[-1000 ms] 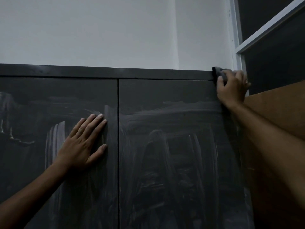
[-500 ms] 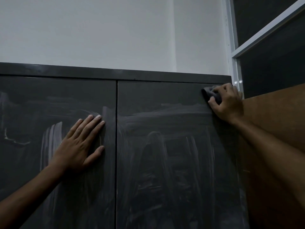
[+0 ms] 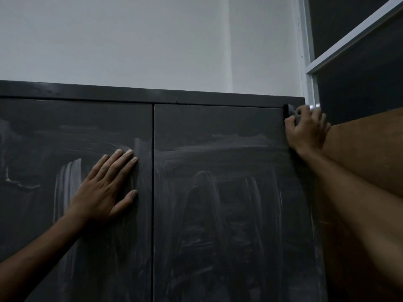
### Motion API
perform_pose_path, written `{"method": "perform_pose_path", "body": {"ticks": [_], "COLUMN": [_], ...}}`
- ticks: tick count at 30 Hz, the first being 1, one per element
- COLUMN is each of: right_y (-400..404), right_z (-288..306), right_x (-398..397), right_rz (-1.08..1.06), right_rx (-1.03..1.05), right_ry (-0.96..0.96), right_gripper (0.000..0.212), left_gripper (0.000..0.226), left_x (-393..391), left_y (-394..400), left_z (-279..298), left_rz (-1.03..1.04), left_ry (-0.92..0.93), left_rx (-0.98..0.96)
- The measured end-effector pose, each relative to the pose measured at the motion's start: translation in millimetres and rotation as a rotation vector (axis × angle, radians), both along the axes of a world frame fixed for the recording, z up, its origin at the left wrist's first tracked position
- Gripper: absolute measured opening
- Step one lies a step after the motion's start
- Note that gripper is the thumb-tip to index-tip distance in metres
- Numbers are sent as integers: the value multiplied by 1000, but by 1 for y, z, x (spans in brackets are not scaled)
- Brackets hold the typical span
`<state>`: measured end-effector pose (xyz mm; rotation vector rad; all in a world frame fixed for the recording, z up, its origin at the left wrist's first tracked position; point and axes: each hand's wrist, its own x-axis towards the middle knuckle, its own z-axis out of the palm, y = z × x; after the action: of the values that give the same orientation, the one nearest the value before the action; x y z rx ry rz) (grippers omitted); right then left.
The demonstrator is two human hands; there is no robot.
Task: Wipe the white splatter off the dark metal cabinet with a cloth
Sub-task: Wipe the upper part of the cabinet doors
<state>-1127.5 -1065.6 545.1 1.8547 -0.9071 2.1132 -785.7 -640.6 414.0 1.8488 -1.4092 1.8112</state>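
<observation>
The dark metal cabinet (image 3: pixel 218 123) fills the lower view, with two doors split by a vertical seam. White smeared streaks (image 3: pixel 218 203) cover both doors below a cleaner upper band. My right hand (image 3: pixel 307 129) is at the right door's top right corner, closed on a dark grey cloth (image 3: pixel 291 111) pressed against the cabinet's edge. My left hand (image 3: pixel 106 186) lies flat on the left door, fingers spread, beside the seam.
A pale wall (image 3: pixel 152 40) rises above the cabinet. A white window frame (image 3: pixel 309 62) with dark panes stands at the upper right. A brown wooden panel (image 3: pixel 370 149) adjoins the cabinet's right side behind my right forearm.
My right hand with the cloth went down and left from the top corner onto the door, then back up to the corner. My left hand stayed flat in place.
</observation>
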Motion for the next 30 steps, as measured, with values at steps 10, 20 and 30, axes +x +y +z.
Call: {"method": "perform_pose_path", "body": {"ticks": [10, 20, 30], "right_y": [-10, -13, -19], "right_z": [-27, -76, -76], "right_x": [-5, -10, -16], "right_rz": [-31, -13, 50], "right_rx": [-181, -348, -340], "right_ry": [194, 373, 369], "right_gripper": [35, 38, 35], "left_gripper": [84, 84, 84], "left_x": [0, -1, 0], "left_y": [0, 1, 0], "left_z": [0, 0, 0], "left_rz": [4, 8, -6], "left_ry": [-1, 23, 28], "left_rx": [3, 13, 16]}}
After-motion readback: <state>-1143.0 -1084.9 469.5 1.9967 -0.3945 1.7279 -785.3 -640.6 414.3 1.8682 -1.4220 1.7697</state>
